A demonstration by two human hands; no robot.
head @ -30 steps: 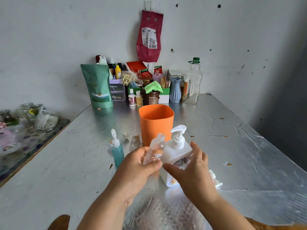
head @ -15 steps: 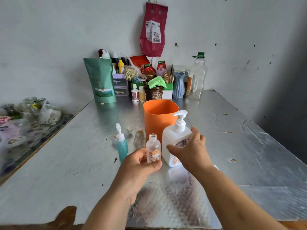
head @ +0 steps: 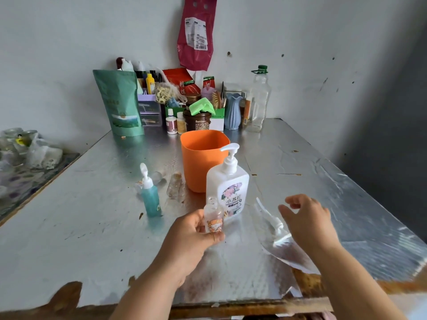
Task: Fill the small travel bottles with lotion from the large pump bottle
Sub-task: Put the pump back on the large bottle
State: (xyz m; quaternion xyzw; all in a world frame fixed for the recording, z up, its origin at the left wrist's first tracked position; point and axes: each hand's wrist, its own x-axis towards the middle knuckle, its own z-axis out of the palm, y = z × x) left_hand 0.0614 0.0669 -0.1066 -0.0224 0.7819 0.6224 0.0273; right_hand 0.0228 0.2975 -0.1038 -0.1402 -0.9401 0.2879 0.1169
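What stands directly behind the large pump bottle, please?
An orange cup stands just behind the pump bottle, which covers part of its wall; the cup's floor is out of sight.

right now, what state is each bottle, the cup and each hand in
large pump bottle, upright, pump on, untouched
small clear bottle, upright, uncapped, looks empty
teal bottle, upright, white top on
orange cup, upright
left hand, grips the small clear bottle
right hand, fingers loose, holds nothing

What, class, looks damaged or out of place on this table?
The silver foil table covering is torn along the near edge, baring brown wood. A small clear bottle lies on its side behind the upright teal plastic bottle.
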